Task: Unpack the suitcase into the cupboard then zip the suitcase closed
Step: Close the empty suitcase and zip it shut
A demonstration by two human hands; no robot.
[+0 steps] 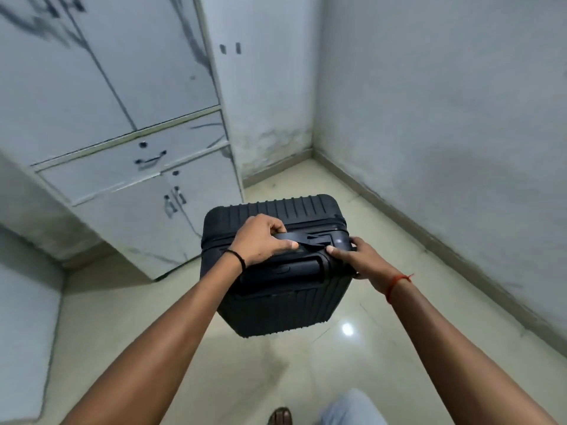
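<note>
A black ribbed hard-shell suitcase (285, 289) stands upright in the middle of the floor, its zip closed as far as I can see. My left hand (260, 240) grips the carry handle (310, 239) on its top, fingers curled round the strap. My right hand (346, 251) holds the suitcase's top right edge, thumb on top near the handle's end and fingers wrapped over the side. The white cupboard (129, 124) with marble-pattern doors stands to the left behind the suitcase, and all its doors and its drawer are closed.
The glossy beige tiled floor (383, 348) spreads around the suitcase. White walls meet in a corner (313, 148) behind it. My foot in a sandal (279, 416) and a light trouser leg (352, 409) show at the bottom edge. A white surface (24, 302) runs along the left.
</note>
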